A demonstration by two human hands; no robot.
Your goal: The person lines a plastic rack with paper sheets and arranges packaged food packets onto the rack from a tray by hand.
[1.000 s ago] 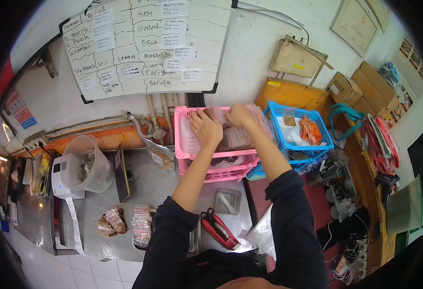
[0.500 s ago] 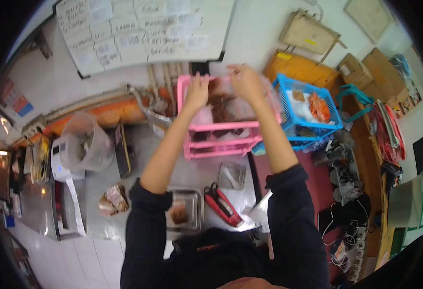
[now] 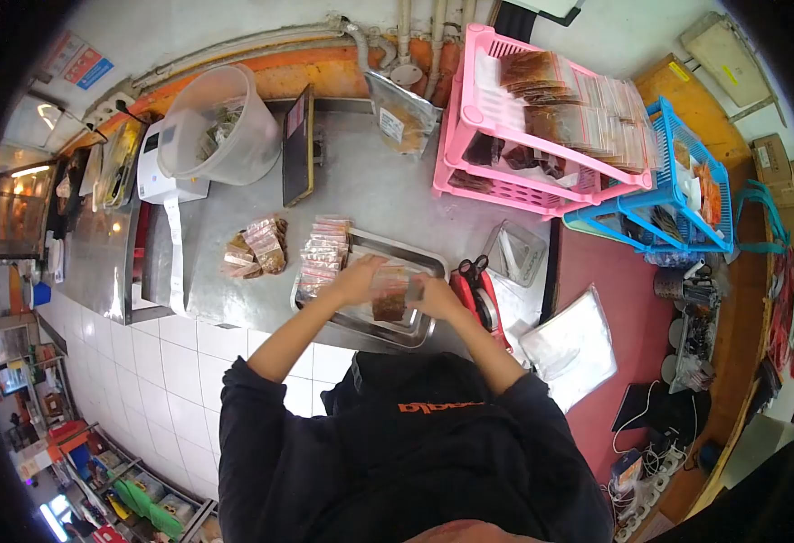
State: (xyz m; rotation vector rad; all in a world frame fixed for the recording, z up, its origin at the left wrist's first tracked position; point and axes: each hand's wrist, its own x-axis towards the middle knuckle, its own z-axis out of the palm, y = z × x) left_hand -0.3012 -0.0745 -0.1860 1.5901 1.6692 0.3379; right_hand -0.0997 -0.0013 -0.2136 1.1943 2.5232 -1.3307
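Observation:
A clear plastic packet with brown contents (image 3: pixel 389 306) lies over the metal tray (image 3: pixel 415 340) in front of me. At its left edge is my left hand (image 3: pixel 355 281), fingers closed on the plastic. From the right, my right hand (image 3: pixel 435 297) pinches the packet's other side. A row of overlapping small packets (image 3: pixel 324 255) covers the tray's left end. Red-handled scissors (image 3: pixel 480 299) rest just right of the tray, close to my right hand. Further left on the metal counter sits a small pile of packets (image 3: pixel 256 247).
A pink tiered rack (image 3: pixel 465 113) full of brown packets stands at the back right, beside blue baskets (image 3: pixel 632 214). A small metal container (image 3: pixel 516 253) and a white plastic bag (image 3: pixel 570 348) lie at right. A clear bucket (image 3: pixel 225 118) and label printer (image 3: pixel 154 172) stand left.
Both hands have come down from the top of the pink rack to the packet over the tray. The view has tilted down and turned left.

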